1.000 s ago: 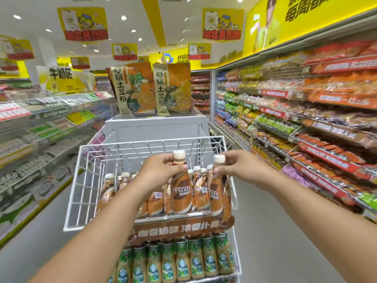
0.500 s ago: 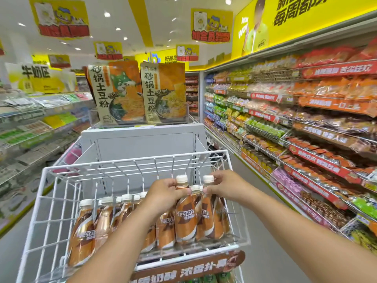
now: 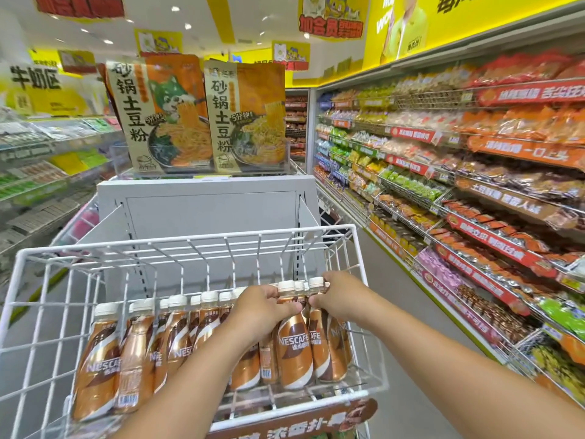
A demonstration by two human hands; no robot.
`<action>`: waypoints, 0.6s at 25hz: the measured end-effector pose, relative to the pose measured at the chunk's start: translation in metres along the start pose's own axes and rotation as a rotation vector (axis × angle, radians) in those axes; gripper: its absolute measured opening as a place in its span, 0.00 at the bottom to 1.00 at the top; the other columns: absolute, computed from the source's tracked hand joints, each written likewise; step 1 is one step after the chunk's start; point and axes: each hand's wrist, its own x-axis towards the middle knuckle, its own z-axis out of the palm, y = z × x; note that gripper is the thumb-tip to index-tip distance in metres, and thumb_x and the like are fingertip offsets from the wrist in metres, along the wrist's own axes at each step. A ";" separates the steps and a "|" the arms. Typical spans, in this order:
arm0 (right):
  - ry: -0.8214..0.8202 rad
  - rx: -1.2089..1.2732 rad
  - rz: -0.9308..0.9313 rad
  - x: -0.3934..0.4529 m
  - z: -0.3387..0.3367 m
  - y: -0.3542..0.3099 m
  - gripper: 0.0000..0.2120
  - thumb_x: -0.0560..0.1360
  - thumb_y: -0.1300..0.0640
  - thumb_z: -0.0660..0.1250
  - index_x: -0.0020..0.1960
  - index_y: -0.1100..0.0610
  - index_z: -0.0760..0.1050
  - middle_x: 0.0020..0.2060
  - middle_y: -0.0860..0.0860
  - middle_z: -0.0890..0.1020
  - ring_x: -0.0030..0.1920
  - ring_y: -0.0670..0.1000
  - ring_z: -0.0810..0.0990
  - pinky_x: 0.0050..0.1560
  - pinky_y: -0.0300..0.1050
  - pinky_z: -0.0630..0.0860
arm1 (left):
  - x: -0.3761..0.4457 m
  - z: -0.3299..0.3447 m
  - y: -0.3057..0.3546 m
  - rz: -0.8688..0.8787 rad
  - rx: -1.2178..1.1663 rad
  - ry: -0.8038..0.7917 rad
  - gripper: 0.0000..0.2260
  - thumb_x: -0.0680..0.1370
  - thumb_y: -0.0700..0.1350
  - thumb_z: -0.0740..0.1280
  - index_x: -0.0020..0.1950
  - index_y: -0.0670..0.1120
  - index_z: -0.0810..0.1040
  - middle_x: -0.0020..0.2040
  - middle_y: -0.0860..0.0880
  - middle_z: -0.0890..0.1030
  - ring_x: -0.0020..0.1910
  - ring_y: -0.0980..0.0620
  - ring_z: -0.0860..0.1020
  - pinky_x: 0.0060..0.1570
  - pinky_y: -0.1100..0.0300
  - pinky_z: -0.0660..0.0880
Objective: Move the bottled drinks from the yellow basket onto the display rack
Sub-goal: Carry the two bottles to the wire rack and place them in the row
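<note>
A white wire display rack (image 3: 202,245) stands in front of me with a row of brown Nescafe coffee bottles (image 3: 139,346) upright along its front. My left hand (image 3: 262,308) grips the neck of one Nescafe bottle (image 3: 292,353) standing at the right end of the row. My right hand (image 3: 340,296) grips the neck of the bottle beside it (image 3: 323,346), by the rack's right wall. Both bottles stand on the rack's wire floor. The yellow basket is out of view.
A grey panel (image 3: 209,210) rises behind the rack, with two big noodle packets (image 3: 196,112) on top. Stocked snack shelves (image 3: 474,185) line the right side of the aisle, more shelves (image 3: 38,160) the left. A brown label strip (image 3: 294,423) runs below the rack.
Both hands have lowered the two bottles down into the rack until they stand among the row at its right end. The camera has tilted upward.
</note>
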 end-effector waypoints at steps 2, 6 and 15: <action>0.007 -0.024 0.000 -0.006 -0.003 -0.003 0.29 0.80 0.51 0.71 0.76 0.59 0.67 0.69 0.57 0.77 0.64 0.57 0.79 0.62 0.48 0.76 | 0.005 0.002 -0.001 0.002 0.012 0.017 0.38 0.71 0.57 0.79 0.77 0.44 0.70 0.73 0.48 0.75 0.68 0.47 0.77 0.59 0.59 0.70; 0.002 -0.033 0.005 -0.008 -0.001 -0.003 0.24 0.79 0.50 0.71 0.72 0.57 0.70 0.61 0.54 0.81 0.56 0.54 0.82 0.56 0.48 0.79 | 0.004 0.003 0.000 0.013 -0.001 0.021 0.38 0.72 0.55 0.79 0.77 0.45 0.68 0.72 0.47 0.76 0.65 0.49 0.77 0.56 0.61 0.69; 0.142 -0.128 -0.132 -0.038 0.013 -0.003 0.29 0.83 0.46 0.63 0.79 0.57 0.61 0.70 0.56 0.75 0.67 0.56 0.76 0.63 0.51 0.75 | -0.022 -0.013 -0.015 0.272 0.330 0.193 0.29 0.77 0.62 0.69 0.76 0.57 0.69 0.69 0.56 0.77 0.63 0.54 0.78 0.60 0.56 0.76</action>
